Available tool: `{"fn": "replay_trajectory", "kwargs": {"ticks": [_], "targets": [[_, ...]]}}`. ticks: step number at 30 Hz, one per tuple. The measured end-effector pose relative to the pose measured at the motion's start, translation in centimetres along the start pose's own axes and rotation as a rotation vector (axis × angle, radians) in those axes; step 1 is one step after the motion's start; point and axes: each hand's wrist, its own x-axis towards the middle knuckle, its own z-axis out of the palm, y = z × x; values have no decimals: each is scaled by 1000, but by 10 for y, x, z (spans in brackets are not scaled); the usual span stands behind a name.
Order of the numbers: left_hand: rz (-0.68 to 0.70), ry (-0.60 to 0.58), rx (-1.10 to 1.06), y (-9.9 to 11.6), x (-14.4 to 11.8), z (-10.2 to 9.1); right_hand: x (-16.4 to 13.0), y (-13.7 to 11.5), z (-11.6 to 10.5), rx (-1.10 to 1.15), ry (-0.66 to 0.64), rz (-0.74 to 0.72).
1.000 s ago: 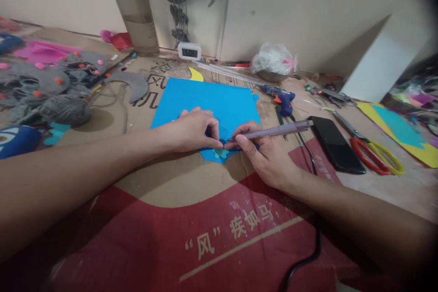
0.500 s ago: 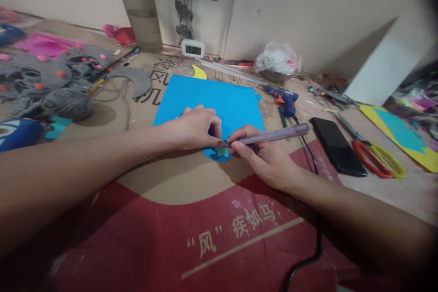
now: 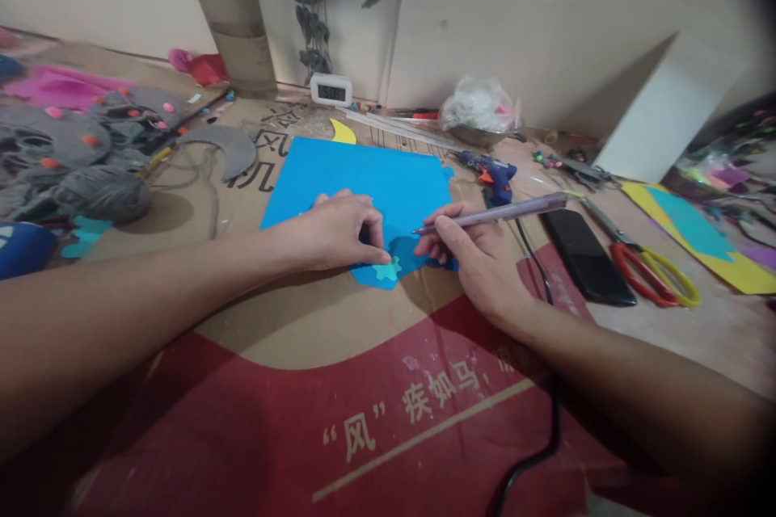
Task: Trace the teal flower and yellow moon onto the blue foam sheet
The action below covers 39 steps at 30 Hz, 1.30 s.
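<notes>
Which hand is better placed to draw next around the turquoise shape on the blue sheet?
Probably the right hand: it holds the pen, tip near the turquoise shape. The left hand has fingertips at that shape's edge.

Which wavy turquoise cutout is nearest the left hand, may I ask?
The cutout on the blue sheet, by the left hand; the other cutout lies far left.

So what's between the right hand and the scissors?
Head view: a black cable, then the black phone, lie between the right hand and the scissors.
</notes>
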Motion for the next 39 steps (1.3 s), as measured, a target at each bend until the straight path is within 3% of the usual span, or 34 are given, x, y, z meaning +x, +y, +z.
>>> {"fn": "replay_trajectory", "kwargs": {"ticks": [14,20,23,28,33,39], "targets": [[3,23,6,-1,0,2,-4,2,0,-74,-152,-52],[-8,7,1,0,-1,0,-2,7,1,-117,-126,-92],[-3,5,-6,0,-1,1,-1,7,-1,-260,-106,-139],[5,18,-19,-1,-1,2,-1,4,-3,-410,-201,-201],[-15,0,-14,0,-1,0,-2,-2,-1,-430,-126,-137],[-5,-4,-9,-1,-1,0,-1,0,-3,-469,-200,-180]]}}
